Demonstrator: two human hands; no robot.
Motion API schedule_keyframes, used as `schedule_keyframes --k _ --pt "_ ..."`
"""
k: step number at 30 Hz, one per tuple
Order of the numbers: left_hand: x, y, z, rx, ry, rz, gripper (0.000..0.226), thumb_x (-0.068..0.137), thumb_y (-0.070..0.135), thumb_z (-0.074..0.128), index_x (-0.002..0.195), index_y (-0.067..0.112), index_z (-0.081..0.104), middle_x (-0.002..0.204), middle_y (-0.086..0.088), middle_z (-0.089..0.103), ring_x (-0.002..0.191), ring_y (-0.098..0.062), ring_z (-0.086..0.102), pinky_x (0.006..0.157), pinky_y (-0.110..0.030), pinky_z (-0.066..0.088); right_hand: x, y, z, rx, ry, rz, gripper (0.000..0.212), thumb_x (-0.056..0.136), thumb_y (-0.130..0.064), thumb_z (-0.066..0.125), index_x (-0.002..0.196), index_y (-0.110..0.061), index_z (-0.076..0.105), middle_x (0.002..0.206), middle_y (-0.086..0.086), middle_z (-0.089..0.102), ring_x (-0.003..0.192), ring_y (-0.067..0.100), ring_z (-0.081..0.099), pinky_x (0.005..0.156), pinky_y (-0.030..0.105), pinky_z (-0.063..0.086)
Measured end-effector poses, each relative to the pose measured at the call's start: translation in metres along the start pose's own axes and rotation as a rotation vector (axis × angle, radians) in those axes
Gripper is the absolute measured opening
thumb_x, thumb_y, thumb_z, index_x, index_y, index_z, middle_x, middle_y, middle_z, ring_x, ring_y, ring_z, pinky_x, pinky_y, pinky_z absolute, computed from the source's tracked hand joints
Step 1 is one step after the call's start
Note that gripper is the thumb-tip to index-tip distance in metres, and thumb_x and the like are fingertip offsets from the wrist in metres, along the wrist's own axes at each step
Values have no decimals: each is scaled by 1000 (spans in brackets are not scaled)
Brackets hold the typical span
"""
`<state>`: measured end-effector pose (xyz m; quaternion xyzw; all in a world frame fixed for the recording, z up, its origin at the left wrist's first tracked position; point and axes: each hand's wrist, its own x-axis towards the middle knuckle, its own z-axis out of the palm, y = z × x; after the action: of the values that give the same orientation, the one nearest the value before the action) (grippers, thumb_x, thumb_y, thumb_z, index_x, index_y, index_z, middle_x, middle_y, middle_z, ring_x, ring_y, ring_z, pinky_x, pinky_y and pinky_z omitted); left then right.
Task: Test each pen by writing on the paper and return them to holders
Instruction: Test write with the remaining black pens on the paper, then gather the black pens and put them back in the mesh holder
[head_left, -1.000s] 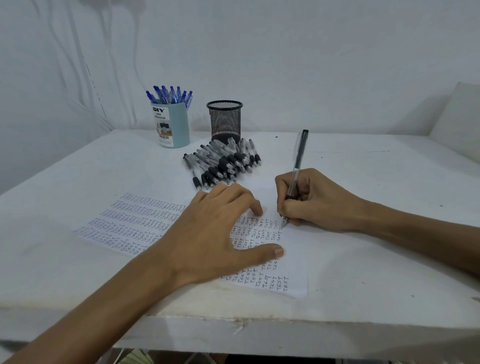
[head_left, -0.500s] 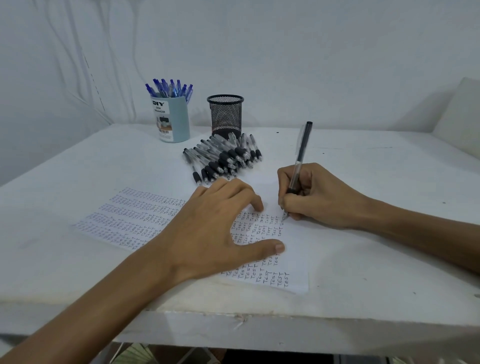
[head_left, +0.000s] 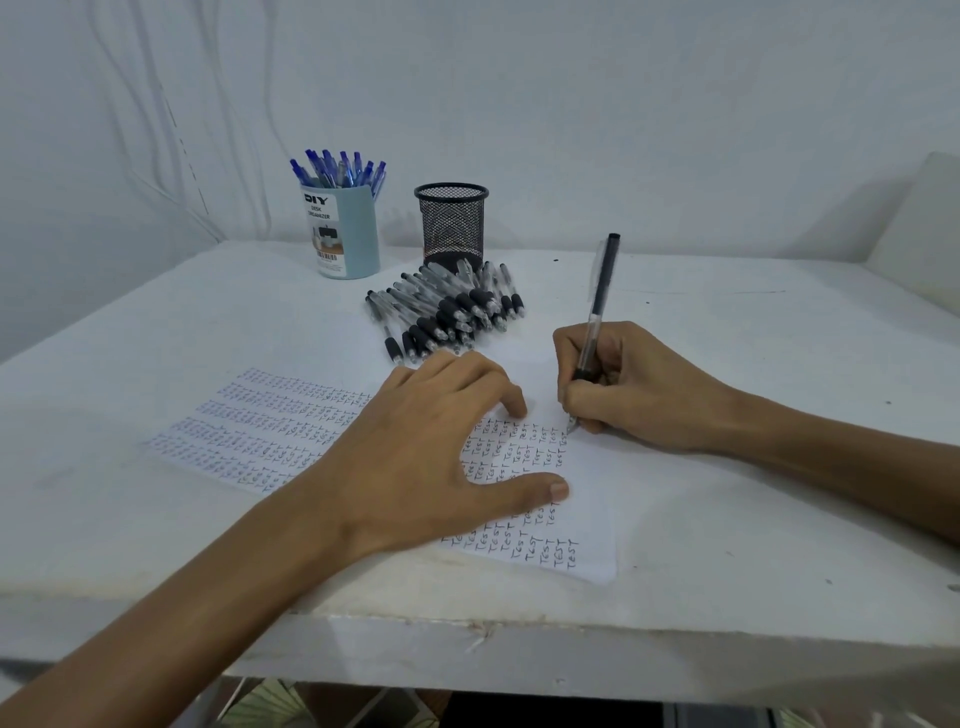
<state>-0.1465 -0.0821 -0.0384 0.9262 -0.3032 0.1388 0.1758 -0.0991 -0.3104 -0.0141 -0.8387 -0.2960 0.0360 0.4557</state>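
My right hand (head_left: 639, 387) grips a black pen (head_left: 597, 306), tip down on the white paper (head_left: 587, 519) beside rows of the word "TEST". My left hand (head_left: 426, 457) lies flat on the paper with fingers spread, pinning it. A pile of black pens (head_left: 447, 312) lies on the table beyond my left hand. Behind the pile stands a black mesh holder (head_left: 451, 223), which looks empty. To its left a light blue holder (head_left: 343, 234) carries several blue pens (head_left: 340, 169).
The white table (head_left: 753, 322) ends in a chipped front edge near me. A white wall runs close behind the holders. A pale cushion-like object (head_left: 924, 223) sits at the far right.
The pen tip has shifted slightly on the paper as my right hand writes. My left hand stays flat on the sheet. The camera view has tilted a little.
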Motion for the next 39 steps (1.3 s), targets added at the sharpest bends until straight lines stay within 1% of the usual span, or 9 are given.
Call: schedule_keyframes --k 2,5,8,12,16,23,28,33,39 --pt "0 0 0 5 -1 -2 61 81 90 45 117 41 56 122 27 51 120 -3 46 105 -40 40 3 1 0 68 35 48 17 78 -10 56 70 2 46 55 15 51 47 16 45 45 19 35" --pt "-1 0 0 -3 5 -3 62 81 90 45 118 41 56 123 27 50 121 -3 46 106 -40 40 8 1 -2 276 88 162 21 80 -20 54 62 -11 51 56 13 51 44 21 35 41 23 21" --pt "-1 0 0 -6 0 -5 65 81 90 44 120 39 57 123 27 50 122 -3 46 106 -40 40 10 4 -4 405 101 194 38 95 -28 54 59 -15 58 67 12 56 51 20 41 42 24 26" --pt "-1 1 0 -4 1 -6 65 81 89 44 120 39 57 124 27 50 122 -3 46 106 -40 40 10 6 -3 435 72 120 22 90 -28 63 94 -7 66 80 9 65 58 18 52 43 22 36" --pt "0 1 0 -10 8 -5 64 81 89 45 120 39 58 123 27 51 122 -3 47 106 -40 41 11 6 -5 502 89 176 50 81 -27 73 123 -9 53 77 11 69 61 22 59 54 23 53" --pt "-1 2 -1 -3 10 -6 63 82 89 45 119 40 56 122 27 50 120 -2 46 105 -38 40 10 4 -8 528 108 177 19 91 -25 66 103 -13 59 77 11 67 60 19 61 56 22 54" --pt "-1 2 -3 -33 75 -20 52 89 81 44 112 38 61 116 25 56 114 -1 51 102 -39 44 19 -2 -5 288 136 190 26 94 -40 67 100 -15 68 66 8 57 49 18 46 41 23 35" --pt "-2 1 -5 -15 190 -77 30 95 57 49 98 32 66 101 20 62 97 -1 56 85 -30 48 56 -17 -17 -68 153 142 40 92 -50 68 104 -12 70 62 4 63 49 13 51 48 21 43" --pt "-5 -4 -10 25 228 -190 12 96 38 62 93 28 69 100 17 64 96 -7 58 81 -34 51 128 -21 -25 -330 150 156 49 89 -46 72 104 1 68 72 12 72 58 18 62 68 38 60"
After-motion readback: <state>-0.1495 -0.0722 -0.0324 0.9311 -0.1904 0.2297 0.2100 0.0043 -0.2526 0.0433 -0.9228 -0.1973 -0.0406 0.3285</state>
